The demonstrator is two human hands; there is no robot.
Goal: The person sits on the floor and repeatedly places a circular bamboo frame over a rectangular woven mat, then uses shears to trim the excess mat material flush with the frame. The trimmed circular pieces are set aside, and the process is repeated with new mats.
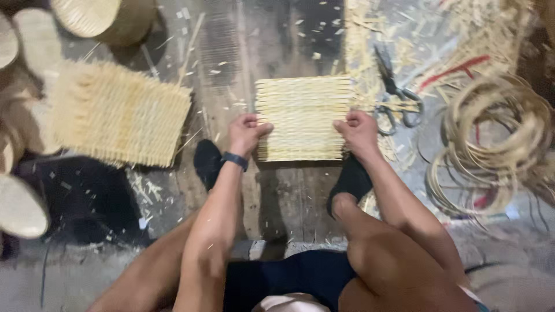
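A small woven mat [303,117] of pale strips lies flat on the floor [277,196], straight ahead of the seated person and between their two feet in dark socks [351,179]. The left hand [245,133] grips the mat's left edge, its fingers curled tight onto the weave; a dark wristband [234,160] sits on that wrist. The right hand [358,130] grips the right edge the same way, fingers folded down on the strips.

Just right of the mat, scissors [396,95] lie among loose strips and shavings. Farther right, a coil of cane [497,144] rests on the floor, with a red strand running through the litter above it. To the left, well apart from the hands, a larger woven panel [118,112] with fringed edges lies tilted. A round basket [107,20] lies on its side at the top left, and more pale rounded baskets crowd the left border.
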